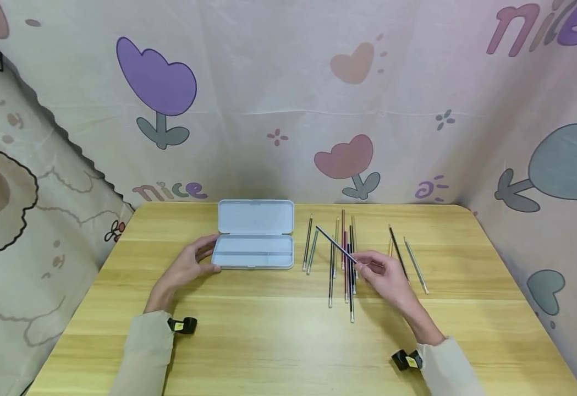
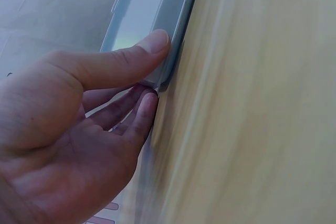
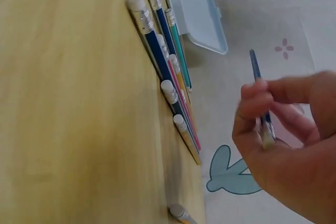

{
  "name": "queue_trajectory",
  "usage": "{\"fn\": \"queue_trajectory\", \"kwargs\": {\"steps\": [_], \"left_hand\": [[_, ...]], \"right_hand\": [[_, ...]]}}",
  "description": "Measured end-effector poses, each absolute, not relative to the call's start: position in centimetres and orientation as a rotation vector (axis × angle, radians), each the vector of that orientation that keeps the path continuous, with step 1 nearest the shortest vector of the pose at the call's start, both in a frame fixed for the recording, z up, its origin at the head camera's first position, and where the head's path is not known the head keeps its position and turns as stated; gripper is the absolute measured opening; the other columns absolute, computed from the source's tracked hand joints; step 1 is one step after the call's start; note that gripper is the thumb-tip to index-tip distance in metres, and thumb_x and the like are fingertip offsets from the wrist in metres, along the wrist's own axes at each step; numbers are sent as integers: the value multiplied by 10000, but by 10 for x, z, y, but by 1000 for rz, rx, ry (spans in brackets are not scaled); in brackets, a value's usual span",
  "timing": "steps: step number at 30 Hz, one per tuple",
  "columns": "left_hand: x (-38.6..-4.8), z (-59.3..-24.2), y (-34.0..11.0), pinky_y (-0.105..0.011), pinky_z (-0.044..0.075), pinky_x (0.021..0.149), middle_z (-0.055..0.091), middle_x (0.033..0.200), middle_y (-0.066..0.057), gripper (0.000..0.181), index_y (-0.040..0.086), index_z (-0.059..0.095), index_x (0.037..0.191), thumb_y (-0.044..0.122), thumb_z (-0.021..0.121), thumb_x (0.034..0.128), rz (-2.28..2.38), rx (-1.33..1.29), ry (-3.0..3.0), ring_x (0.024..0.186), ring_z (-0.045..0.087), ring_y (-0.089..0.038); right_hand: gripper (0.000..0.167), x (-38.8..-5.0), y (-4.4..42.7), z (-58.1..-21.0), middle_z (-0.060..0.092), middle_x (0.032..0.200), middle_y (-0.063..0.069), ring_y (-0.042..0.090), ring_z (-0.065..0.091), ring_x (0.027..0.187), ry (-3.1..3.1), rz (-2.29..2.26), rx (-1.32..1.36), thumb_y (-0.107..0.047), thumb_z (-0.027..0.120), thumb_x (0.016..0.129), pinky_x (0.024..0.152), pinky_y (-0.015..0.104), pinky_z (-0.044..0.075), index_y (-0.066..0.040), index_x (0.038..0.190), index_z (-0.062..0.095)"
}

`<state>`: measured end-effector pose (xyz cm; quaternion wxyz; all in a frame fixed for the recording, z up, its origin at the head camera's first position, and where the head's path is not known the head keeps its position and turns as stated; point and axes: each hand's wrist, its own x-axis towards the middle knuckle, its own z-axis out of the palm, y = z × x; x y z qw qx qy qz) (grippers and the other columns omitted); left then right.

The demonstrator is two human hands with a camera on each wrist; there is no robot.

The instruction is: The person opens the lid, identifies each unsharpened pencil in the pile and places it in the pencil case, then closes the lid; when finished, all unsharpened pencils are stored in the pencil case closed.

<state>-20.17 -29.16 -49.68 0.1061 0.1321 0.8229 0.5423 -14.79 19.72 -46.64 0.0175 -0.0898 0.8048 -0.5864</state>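
Observation:
A pale blue pencil case (image 1: 256, 217) lies with its lid raised at the back of the table, its divided tray facing up without pencils in it. My left hand (image 1: 189, 264) grips the case's left end; in the left wrist view the thumb (image 2: 155, 41) lies over the rim and the fingers bend at the side. Between thumb and fingers, my right hand (image 1: 384, 275) pinches a dark blue pencil (image 1: 335, 243) above the scattered pencils. That pencil slants up and left, toward the case. Loose pencils (image 1: 330, 280) lie below it on the table, several of them side by side.
Two pencils, one dark and one green (image 1: 312, 252), lie just right of the case. Farther right are a black pencil (image 1: 398, 250) and a pale green one (image 1: 416, 265). A printed cloth (image 1: 278, 66) hangs behind the wooden table (image 1: 268, 341).

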Motion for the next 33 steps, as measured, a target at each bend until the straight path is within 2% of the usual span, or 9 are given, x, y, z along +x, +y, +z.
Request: {"fn": "queue_trajectory", "kwargs": {"steps": [3,6,11,17,22,26,33], "left_hand": [[-201,-497,-292,-470,421,1144,345,1582,-283,832,-34,336,1564,-79,764,853,1595,394,2428,1419,381,-502],[-201,-496,-292,-471,419,1145,350,1579,-280,830,-32,340,1564,-77,766,853,1597,391,2432,1417,385,-503],[-201,-496,-292,-469,418,1146,346,1579,-283,825,-37,345,1561,-76,767,853,1597,392,2434,1418,382,-505],[-200,-495,-292,-445,430,1139,342,1580,-284,827,-38,340,1562,-84,763,853,1596,391,2433,1416,384,-503],[-200,-495,-288,-405,437,1132,352,1564,-305,836,-59,335,1555,-87,771,843,1596,420,2441,1406,391,-513],[-201,-495,-286,-405,437,1132,351,1557,-321,835,-71,331,1552,-81,772,843,1586,435,2454,1396,393,-528],[-201,-496,-289,-417,438,1134,353,1571,-291,832,-43,340,1560,-89,766,847,1588,398,2436,1412,395,-497]], "right_hand": [[274,-149,193,-466,710,1081,220,363,722,913,2475,-1812,-301,26,666,956,735,391,659,12,1226,709],[230,-151,187,-466,734,1067,196,340,734,959,2504,-1802,-309,-9,700,949,804,396,652,12,1177,724],[139,-159,170,-465,742,965,116,290,714,860,2642,-1733,-384,-77,735,945,744,258,629,-11,1066,742],[170,-168,151,-466,697,962,186,286,644,815,2593,-1707,-441,6,675,953,609,206,558,-28,1107,737],[191,-178,137,-469,711,1007,224,331,664,837,2591,-1695,-551,28,666,956,663,209,588,5,1129,744],[138,-186,126,-469,740,1017,186,407,685,858,2606,-1727,-552,7,675,966,662,227,599,10,1079,755],[108,-201,99,-471,747,987,106,289,698,905,2641,-1719,-442,-58,677,986,750,283,621,-31,1042,765]]}}
